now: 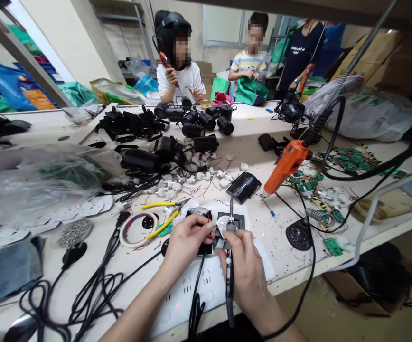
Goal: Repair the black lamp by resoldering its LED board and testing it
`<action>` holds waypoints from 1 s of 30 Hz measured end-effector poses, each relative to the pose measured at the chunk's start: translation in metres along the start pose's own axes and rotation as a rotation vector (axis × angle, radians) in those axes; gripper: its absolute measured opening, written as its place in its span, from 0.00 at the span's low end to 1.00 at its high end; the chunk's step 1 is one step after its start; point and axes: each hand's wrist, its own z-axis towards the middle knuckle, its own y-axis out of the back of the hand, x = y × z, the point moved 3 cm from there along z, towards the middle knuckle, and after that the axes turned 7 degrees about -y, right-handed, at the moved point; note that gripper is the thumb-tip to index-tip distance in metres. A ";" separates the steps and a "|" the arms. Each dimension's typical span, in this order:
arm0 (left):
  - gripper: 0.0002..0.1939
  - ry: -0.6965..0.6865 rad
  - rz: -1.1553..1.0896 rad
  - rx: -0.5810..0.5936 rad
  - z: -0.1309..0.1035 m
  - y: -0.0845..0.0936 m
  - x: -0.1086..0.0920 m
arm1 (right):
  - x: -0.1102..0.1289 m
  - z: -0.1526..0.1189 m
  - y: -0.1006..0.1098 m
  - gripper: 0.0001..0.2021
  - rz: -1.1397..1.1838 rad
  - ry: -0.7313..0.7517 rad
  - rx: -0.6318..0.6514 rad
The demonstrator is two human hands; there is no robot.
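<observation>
My right hand [243,266] is wrapped round a soldering iron [229,275], whose metal tip points up and away from me. Beside it my left hand [191,237] is closed in a pinch, apparently on a thin red wire over an open black device [206,249]. My fingers hide much of the device. A small white part shows between the two hands, but I cannot make out who holds it. Yellow-handled cutters [162,229] lie left of the device, partly over a roll of tape [123,232]. Beyond my hands rests a curved black shell [243,187].
An orange electric screwdriver [287,164] hangs at right, above a soldering iron stand [299,233]. Green circuit boards [355,159] lie farther right. Black cables [95,285] and a clear plastic bag [49,175] occupy the left. Several people are across the table.
</observation>
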 end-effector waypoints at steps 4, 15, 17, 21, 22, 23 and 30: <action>0.18 -0.032 0.023 -0.071 0.001 0.003 0.000 | 0.007 0.000 -0.001 0.14 0.055 0.032 -0.042; 0.21 0.020 -0.172 -0.066 0.001 0.004 -0.001 | 0.015 0.015 -0.011 0.18 0.186 0.004 0.079; 0.20 0.005 -0.170 -0.061 0.001 0.006 0.000 | 0.016 0.019 -0.010 0.18 0.209 0.016 0.088; 0.20 -0.057 -0.078 -0.020 -0.001 0.007 0.000 | 0.017 0.021 -0.002 0.17 0.284 0.007 0.038; 0.20 -0.077 -0.038 -0.005 -0.002 0.007 -0.001 | 0.018 0.021 0.003 0.16 0.289 0.016 0.020; 0.21 -0.098 0.006 0.009 -0.002 0.007 -0.003 | 0.020 0.019 0.010 0.16 0.287 0.030 0.002; 0.22 -0.145 0.200 0.084 0.000 0.011 -0.001 | 0.006 -0.003 0.092 0.14 0.057 0.093 -0.202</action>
